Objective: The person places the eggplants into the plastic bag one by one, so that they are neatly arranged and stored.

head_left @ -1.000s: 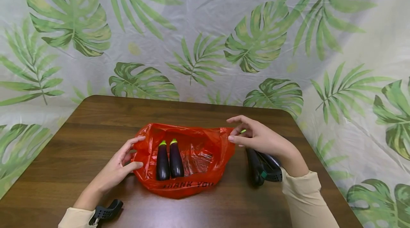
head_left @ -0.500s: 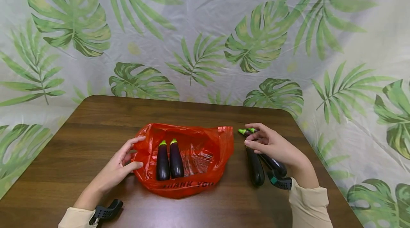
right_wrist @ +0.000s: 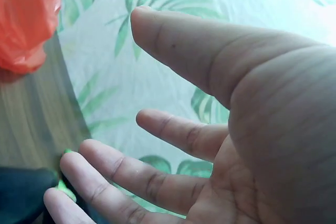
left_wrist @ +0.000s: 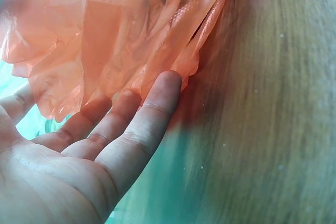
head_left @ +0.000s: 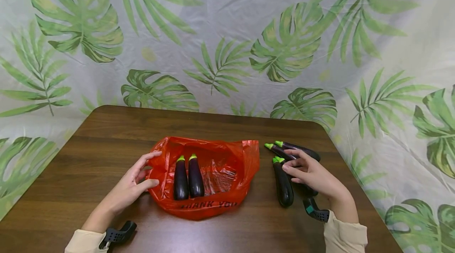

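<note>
Here, red bag [head_left: 220, 178], two eggplants [head_left: 181, 182] inside (clear only in head view)

The words "THANK YOU" [head_left: 209, 205] stand in black capitals on the near wall of the red plastic bag [head_left: 245, 174], reading upright from left to right in the head view. Relative to the right-hand eggplant [head_left: 196, 178] inside the bag, "THANK" lies just on the near side of its blunt end, starting to the left of it and running past it to the right. "YOU" follows on the same line, wholly to the right of that eggplant. Creases in the plastic distort the lettering, and the opening T is hard to make out.
</note>
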{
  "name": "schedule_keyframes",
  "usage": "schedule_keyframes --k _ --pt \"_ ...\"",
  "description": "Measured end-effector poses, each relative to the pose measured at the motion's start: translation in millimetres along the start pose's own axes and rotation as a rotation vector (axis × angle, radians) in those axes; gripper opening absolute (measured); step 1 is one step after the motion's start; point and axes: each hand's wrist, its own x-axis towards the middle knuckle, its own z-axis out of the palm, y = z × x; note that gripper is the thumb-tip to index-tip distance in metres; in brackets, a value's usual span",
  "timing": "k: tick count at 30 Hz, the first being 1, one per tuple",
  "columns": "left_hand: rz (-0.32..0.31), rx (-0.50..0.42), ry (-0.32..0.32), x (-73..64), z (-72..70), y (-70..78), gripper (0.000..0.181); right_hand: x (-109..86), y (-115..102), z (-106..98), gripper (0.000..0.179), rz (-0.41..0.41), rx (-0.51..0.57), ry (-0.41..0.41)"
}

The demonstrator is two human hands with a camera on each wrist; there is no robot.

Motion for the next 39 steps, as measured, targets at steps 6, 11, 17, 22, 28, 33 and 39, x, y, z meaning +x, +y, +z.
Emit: schedule_keyframes --k 6,11,17,22,28,33,39 --pt "-0.005 0.003 0.002 0.2 -0.4 -0.5 0.064 -5.4 15 4 0.071 0.055 0.015 0.039" --pt "-0.004 0.006 0.002 -0.1 -0.5 -0.8 0.064 -8.4 22 7 0.072 0.08 0.018 0.069" --pt "-0.004 0.003 0.002 -0.1 -0.5 -1.2 0.063 -11.1 29 9 0.073 0.072 0.042 0.067" --pt "0.0 0.002 0.0 -0.1 -0.5 -1.7 0.062 -10.3 33 12 0.073 0.082 0.046 0.081" --pt "0.001 -0.002 -0.001 0.0 0.0 -2.5 0.062 -7.3 37 21 0.074 0.092 0.029 0.112" --pt "0.005 -0.001 -0.001 0.1 0.1 -2.6 0.062 -2.9 42 32 0.074 0.068 -0.053 0.146" --pt "-0.006 -0.002 -0.003 -0.2 -0.3 -2.4 0.062 4.6 47 41 0.072 0.038 -0.132 0.181"
